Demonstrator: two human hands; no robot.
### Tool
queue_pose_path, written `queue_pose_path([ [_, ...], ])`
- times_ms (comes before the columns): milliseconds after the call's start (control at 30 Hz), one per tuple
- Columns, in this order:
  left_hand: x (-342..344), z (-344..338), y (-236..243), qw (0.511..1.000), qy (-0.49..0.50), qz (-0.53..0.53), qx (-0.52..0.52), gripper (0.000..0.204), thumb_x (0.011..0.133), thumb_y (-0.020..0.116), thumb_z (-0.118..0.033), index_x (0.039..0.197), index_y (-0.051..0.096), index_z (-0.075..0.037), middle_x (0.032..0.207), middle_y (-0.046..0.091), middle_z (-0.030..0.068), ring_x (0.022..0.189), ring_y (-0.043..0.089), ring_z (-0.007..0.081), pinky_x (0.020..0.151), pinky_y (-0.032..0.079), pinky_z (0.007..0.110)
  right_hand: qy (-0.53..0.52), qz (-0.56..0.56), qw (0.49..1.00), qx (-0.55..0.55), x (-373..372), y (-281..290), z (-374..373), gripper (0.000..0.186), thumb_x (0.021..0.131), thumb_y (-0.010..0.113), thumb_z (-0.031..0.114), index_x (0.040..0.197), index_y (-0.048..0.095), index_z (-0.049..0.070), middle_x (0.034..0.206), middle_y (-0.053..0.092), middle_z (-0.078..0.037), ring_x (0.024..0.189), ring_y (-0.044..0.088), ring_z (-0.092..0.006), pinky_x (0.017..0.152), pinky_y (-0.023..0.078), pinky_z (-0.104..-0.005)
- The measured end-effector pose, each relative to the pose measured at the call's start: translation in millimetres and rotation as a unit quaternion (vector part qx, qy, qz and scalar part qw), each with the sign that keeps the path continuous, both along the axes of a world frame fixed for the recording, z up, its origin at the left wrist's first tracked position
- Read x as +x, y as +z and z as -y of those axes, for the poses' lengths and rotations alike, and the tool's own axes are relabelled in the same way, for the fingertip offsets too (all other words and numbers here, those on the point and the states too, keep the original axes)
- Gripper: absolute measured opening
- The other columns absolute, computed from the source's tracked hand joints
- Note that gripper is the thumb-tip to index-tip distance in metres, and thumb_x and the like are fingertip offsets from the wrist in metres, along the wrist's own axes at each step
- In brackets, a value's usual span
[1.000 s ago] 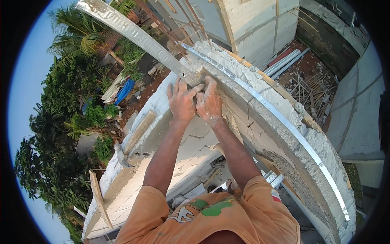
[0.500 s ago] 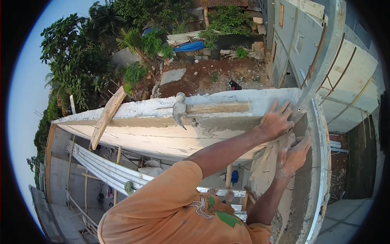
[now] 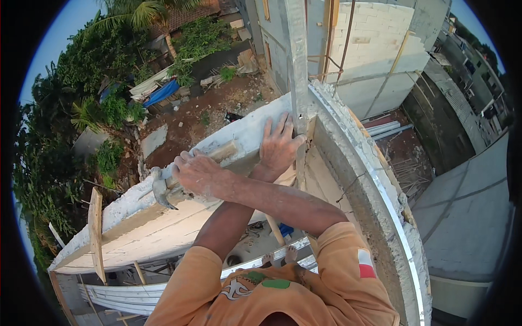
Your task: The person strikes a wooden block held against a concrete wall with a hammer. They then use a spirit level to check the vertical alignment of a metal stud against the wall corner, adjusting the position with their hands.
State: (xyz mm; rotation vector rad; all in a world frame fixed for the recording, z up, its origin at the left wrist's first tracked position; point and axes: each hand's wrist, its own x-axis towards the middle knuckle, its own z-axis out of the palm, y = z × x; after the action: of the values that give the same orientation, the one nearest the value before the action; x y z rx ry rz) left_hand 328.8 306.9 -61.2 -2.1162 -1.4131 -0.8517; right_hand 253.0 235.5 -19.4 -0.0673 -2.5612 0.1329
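Note:
My arms are crossed, the right forearm lying over the left. A claw hammer with a metal head (image 3: 160, 187) and wooden handle (image 3: 224, 151) lies along the top of the rough mortared wall (image 3: 130, 194). My right hand (image 3: 198, 175) has its fingers wrapped over the handle close to the head. Farther right, my left hand (image 3: 278, 145) rests with spread fingers on the wall top near the corner. Its thumb reaches the upright grey metal channel (image 3: 298, 70), whose lower end stands inside the wall corner.
A wooden plank (image 3: 95, 233) leans across the wall at left. From the corner, a second wall edge with a shiny metal strip (image 3: 389, 212) runs toward me. Long metal channels (image 3: 125, 296) lie below on the inner side. Outside, the ground drops far down.
My right hand has crossed over to the left and taken hold of the hammer handle. The left hand stays by the metal channel. The view has turned to the right.

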Motion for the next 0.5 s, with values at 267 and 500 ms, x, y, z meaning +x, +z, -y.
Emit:
queue_pose_path([
  [267,-0.8,0.2,-5.7,1.0,0.004,-0.018,-0.012,0.009,0.079,0.07,-0.019,0.085,0.076,-0.021,0.123,0.063,0.0223,0.128,0.053,0.036,0.105,0.036,0.06,-0.016,-0.045,0.997,-0.056,29.9,17.2,8.3,0.028,0.072,0.071,0.015,0.096,0.064,0.003,0.093,0.059,-0.012,0.096,0.06,-0.0289,0.074,0.053,-0.0417],
  [500,4.7,2.6,1.7,0.999,0.013,-0.029,-0.01,0.014,0.076,0.074,-0.02,0.089,0.078,-0.022,0.126,0.062,0.02,0.127,0.053,0.035,0.107,0.035,0.057,-0.083,-0.286,0.925,-0.238,145.4,54.8,37.7,0.046,0.081,0.073,0.022,0.119,0.055,0.004,0.101,0.055,-0.013,0.089,0.061,-0.0305,0.07,0.054,-0.041],
])
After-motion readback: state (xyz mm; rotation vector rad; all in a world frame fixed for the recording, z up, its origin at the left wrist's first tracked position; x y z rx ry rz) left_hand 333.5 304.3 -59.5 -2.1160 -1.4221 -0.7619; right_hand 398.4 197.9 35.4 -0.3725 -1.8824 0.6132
